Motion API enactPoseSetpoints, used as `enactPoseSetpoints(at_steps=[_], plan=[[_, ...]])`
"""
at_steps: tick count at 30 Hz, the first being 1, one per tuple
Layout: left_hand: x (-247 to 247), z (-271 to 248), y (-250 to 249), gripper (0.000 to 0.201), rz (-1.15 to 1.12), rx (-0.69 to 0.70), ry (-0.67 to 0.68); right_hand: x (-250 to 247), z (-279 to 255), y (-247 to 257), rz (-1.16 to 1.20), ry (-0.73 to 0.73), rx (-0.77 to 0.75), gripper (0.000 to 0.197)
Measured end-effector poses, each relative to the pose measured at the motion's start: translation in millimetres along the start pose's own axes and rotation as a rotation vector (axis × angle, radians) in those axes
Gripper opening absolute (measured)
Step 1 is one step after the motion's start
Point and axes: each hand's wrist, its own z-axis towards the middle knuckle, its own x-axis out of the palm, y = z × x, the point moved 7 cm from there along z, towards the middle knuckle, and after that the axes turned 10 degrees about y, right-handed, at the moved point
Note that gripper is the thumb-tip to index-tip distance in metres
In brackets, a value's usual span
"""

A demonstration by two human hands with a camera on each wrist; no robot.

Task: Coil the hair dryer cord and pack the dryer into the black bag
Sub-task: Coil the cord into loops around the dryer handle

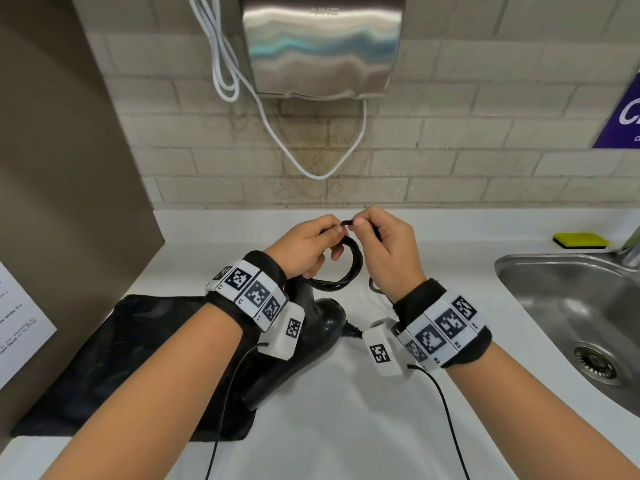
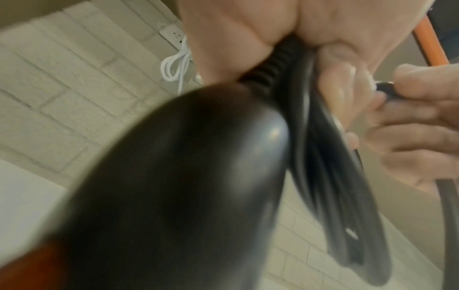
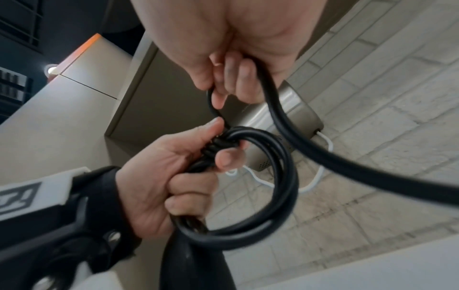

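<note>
Hands (image 1: 304, 244) (image 1: 388, 247) coil cord (image 1: 349, 265) — sink (image 1: 554, 306) beside.

Desk (image 1: 346, 427) runs left to right under the wall. Bag (image 1: 121, 358) lies flat on the desk at left, near edge. Hair dryer (image 1: 311, 327) sits partly on the bag's right side, handle pointing up toward the hands. Left hand (image 1: 304, 245) and right hand (image 1: 388, 247) meet above the desk, behind the dryer, coiled cord (image 1: 346, 268) between them. Sink (image 1: 571, 317) set in the desk at right; sponge (image 1: 580, 240) on the desk behind it. Hand dryer (image 1: 322, 46) on the wall above, its cable (image 1: 311, 168) hanging below. Paper (image 1: 17, 323) at far left.
</note>
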Motion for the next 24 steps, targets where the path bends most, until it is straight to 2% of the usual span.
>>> enactPoseSetpoints(at_steps=[3,5,7,10,17,21,24], plan=[[-5.1,1.1,3.1,0.027,-0.046,0.009,-0.042,0.5,-8.4,-15.6,-0.018,0.019,-0.006,0.029],[-9.2,1.9,5.7,0.027,-0.091,0.009,-0.080,9.6,-14.7,-26.6,-0.095,0.101,-0.011,0.030],[-10.8,2.6,7.9,0.028,-0.136,0.003,-0.101,21.8,-19.7,-37.5,-0.183,0.195,0.006,0.026],[-11.3,3.8,9.9,0.028,-0.216,-0.021,-0.113,30.9,-18.1,-45.5,-0.246,0.257,0.026,0.017],[-12.4,2.0,9.4,0.029,-0.254,-0.003,-0.093,41.5,-10.5,-44.0,-0.317,0.311,0.049,0.022],[-13.0,1.7,11.5,0.024,-0.280,0.005,-0.147,34.4,-9.2,-40.0,-0.282,0.263,0.000,0.016],[-14.1,-0.3,12.5,0.021,-0.304,-0.002,-0.187,23.6,-14.5,-59.8,-0.170,0.261,0.120,0.019]])
